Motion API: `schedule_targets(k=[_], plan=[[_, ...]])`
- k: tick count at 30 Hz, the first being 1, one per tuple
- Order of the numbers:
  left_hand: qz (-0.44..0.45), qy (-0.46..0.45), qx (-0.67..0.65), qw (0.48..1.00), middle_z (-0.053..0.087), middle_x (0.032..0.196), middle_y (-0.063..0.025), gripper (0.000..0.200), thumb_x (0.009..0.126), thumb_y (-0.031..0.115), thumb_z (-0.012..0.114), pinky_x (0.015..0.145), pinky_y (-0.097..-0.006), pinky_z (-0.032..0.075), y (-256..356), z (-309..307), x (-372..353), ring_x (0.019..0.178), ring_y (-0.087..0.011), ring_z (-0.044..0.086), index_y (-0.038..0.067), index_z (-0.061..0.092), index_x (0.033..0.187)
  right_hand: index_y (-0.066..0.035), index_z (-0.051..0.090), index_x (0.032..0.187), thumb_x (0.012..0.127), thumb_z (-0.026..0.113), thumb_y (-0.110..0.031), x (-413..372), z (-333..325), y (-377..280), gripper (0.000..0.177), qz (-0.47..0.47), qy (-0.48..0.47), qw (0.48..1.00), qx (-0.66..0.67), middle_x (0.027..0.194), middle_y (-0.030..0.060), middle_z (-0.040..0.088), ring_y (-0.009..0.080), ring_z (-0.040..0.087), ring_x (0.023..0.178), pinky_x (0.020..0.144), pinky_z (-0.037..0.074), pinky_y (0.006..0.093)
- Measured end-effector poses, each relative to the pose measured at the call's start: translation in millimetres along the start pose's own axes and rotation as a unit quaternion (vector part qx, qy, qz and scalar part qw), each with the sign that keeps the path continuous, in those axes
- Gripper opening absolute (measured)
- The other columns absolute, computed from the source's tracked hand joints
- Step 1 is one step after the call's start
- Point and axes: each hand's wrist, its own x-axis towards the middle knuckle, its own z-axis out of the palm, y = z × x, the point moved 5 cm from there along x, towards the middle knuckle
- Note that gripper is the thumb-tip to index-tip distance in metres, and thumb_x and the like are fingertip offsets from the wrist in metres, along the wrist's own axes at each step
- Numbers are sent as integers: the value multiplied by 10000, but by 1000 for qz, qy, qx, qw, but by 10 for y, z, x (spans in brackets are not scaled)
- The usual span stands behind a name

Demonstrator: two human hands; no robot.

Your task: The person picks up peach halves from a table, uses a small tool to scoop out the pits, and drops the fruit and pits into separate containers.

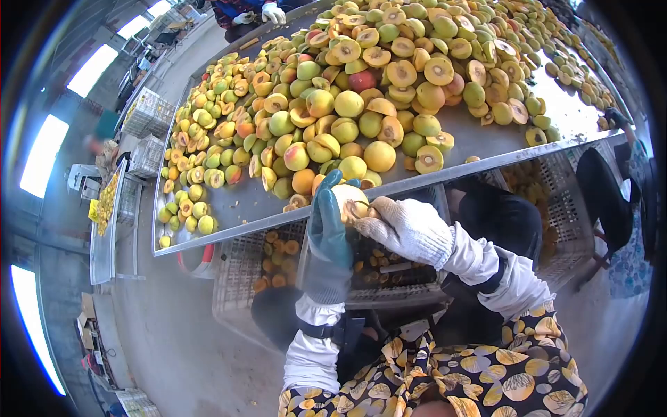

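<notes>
My left hand, in a teal-coated glove, is wrapped round a pale yellow peach half just past the table's near edge. The cut face is turned toward my right hand, which wears a white knit glove. Its fingers are closed at the fruit, around a small tool with a thin curved loop that meets the cut face; the handle is hidden in the glove. Right behind my hands, whole and halved peaches lie heaped on the metal table.
Under the table edge, a crate holds dark pits, and a crate at its left holds peach pieces. Another crate stands to the right. Across the table are a person's gloved hands. Another person sits at the far right.
</notes>
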Motion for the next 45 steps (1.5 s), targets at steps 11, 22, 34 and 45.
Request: schedule_targets(k=[11, 22, 34, 45], plan=[[66, 52, 52, 995, 681, 1117, -183, 556, 1105, 439, 326, 830, -342, 586, -142, -7, 7, 905, -241, 700, -45, 552, 1259, -41, 632, 903, 996, 563, -470, -27, 79, -15, 444, 46, -46, 998, 20, 669, 185, 639, 388, 661, 626, 548, 518, 468], [-57, 14, 30, 998, 712, 957, -149, 605, 1075, 505, 392, 784, -341, 589, -116, 29, -111, 835, -222, 697, -41, 631, 1177, -27, 581, 1001, 1015, 446, -592, -227, 265, -10, 581, 291, -295, 794, 445, 557, 16, 502, 113, 492, 377, 326, 399, 262], [-11, -216, 98, 971, 708, 1000, -157, 279, 1037, 211, 546, 778, -341, 574, 92, 203, -50, 822, -235, 698, -37, 669, 1072, -109, 565, 933, 1037, 489, -527, -520, 346, 9, 437, 261, -394, 464, 749, 508, -43, 433, 71, 440, 329, 267, 352, 208], [35, -105, 146, 983, 715, 941, -165, 473, 1070, 388, 428, 779, -363, 586, 111, 83, -143, 824, -263, 705, -28, 647, 1124, -98, 555, 930, 1011, 497, -590, -462, 327, -94, 502, 273, -431, 583, 633, 516, -43, 420, 67, 386, 337, 307, 324, 228]])
